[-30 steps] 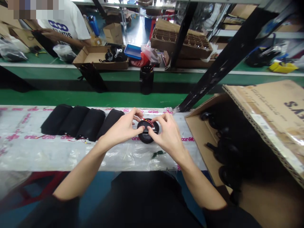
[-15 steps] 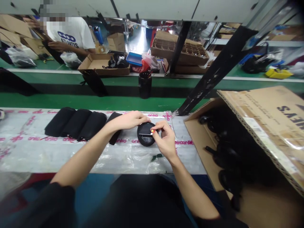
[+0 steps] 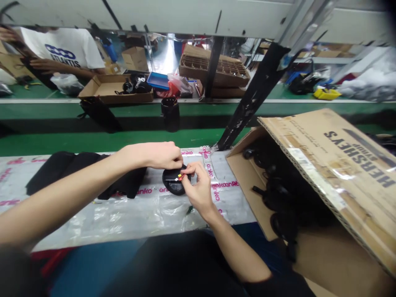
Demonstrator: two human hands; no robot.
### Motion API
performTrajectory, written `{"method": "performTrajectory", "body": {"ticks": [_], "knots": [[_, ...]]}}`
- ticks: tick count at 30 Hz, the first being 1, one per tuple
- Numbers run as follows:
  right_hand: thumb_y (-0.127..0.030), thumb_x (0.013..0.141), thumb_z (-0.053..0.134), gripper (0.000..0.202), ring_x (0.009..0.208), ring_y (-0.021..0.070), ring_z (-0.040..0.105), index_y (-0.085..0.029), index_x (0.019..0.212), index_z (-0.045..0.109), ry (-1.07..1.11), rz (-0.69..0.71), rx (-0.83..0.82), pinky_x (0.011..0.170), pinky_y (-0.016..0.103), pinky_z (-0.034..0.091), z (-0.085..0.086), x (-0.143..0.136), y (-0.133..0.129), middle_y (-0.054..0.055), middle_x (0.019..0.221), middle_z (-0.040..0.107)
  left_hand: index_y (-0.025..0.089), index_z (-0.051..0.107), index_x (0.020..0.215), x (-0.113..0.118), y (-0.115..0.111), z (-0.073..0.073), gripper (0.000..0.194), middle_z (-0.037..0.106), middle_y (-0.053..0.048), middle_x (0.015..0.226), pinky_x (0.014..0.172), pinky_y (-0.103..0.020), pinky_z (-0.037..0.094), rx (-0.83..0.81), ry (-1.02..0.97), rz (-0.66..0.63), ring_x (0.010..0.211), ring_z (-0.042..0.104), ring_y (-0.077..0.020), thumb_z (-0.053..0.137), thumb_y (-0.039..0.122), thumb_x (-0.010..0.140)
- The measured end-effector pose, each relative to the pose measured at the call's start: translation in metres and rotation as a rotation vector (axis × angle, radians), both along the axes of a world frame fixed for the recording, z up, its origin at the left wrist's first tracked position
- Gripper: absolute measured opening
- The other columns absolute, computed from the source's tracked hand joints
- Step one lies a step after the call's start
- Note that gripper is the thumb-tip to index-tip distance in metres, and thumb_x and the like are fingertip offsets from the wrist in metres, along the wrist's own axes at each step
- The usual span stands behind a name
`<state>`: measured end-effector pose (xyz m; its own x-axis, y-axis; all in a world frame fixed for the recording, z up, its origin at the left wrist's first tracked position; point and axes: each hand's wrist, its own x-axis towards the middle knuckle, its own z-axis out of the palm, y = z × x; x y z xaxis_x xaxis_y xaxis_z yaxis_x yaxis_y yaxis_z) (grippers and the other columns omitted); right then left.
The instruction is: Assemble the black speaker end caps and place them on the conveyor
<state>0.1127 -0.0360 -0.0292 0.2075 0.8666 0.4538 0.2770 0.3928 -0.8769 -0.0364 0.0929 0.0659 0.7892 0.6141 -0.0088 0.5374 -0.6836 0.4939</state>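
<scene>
A round black housing [image 3: 173, 185] with a hollow face lies on the plastic-covered bench below my hands. My right hand [image 3: 199, 185] pinches thin red wires [image 3: 181, 176] that end in a small white and yellow connector, over the housing's right side. My left hand [image 3: 168, 156] is closed with curled fingers at the housing's far rim, close to my right fingertips. What its fingers hold, if anything, is hidden. Several black fabric pouches [image 3: 49, 173] lie in a row to the left, partly behind my left forearm.
To the right, an open cardboard box [image 3: 349, 165] holds several black parts. A slanted black post [image 3: 247, 99] rises behind the bench. Across the gap, another bench carries a shallow carton [image 3: 105, 88], a blue tray [image 3: 157, 81] and a divided carton [image 3: 213, 66]. A person in a white shirt [image 3: 66, 47] stands beyond.
The view has shifted right, so the scene sits further left. My left hand's fingers have curled and moved along the rim toward my right hand, which still pinches the wires.
</scene>
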Motion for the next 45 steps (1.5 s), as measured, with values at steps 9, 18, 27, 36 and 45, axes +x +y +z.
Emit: {"method": "performTrajectory", "body": {"ticks": [9,18,27,36,45], "knots": [[-0.013,0.087,0.061,0.011,0.083,0.0185,0.064,-0.024,0.086,0.065,0.034,-0.028,-0.026,0.076,0.032,0.053,-0.001,-0.002,-0.001,0.002,0.090,0.068,0.023,0.066,0.068,0.002,-0.007,0.007,0.026,0.066,-0.004,0.058,0.065,-0.034,0.045,0.153,0.184,-0.331,0.047,0.056,-0.0191,0.063,0.019,0.093],[-0.016,0.089,0.067,0.012,0.082,0.0175,0.061,-0.023,0.096,0.074,-0.005,0.087,-0.146,0.081,0.034,0.055,0.014,0.012,-0.006,0.002,0.096,0.070,0.023,0.070,0.086,-0.008,-0.035,0.008,0.020,0.076,-0.008,0.079,0.071,-0.033,0.050,0.340,0.266,-0.122,0.068,0.071,-0.0232,0.056,0.023,0.100],[-0.032,0.102,0.063,0.033,0.098,0.0201,0.072,-0.030,0.134,0.073,-0.214,0.102,-0.247,0.096,0.042,0.060,0.028,0.100,-0.043,0.008,0.131,0.072,0.025,0.069,0.095,-0.025,-0.099,-0.046,0.022,0.081,-0.005,0.109,0.110,-0.047,0.050,0.234,-0.408,0.265,0.118,0.074,-0.0290,0.079,0.044,0.095],[-0.033,0.097,0.062,0.025,0.077,0.0324,0.076,-0.024,0.115,0.076,-1.010,-0.378,-1.039,0.059,0.037,0.040,-0.009,0.220,-0.073,0.015,0.096,0.082,0.025,0.067,0.094,0.017,-0.112,-0.068,0.020,0.083,-0.003,0.105,0.112,-0.053,0.044,0.319,-0.512,0.524,0.111,0.075,-0.0285,0.079,0.041,0.097],[-0.052,0.099,0.064,0.028,0.093,0.0277,0.082,-0.026,0.107,0.058,-0.032,-0.186,-0.441,0.092,0.047,0.065,-0.016,0.155,-0.034,0.011,0.100,0.081,0.026,0.067,0.098,0.023,-0.113,-0.082,0.013,0.084,0.001,0.096,0.113,-0.053,0.042,0.332,-0.644,0.672,0.092,0.079,-0.0230,0.072,0.037,0.103]]}}
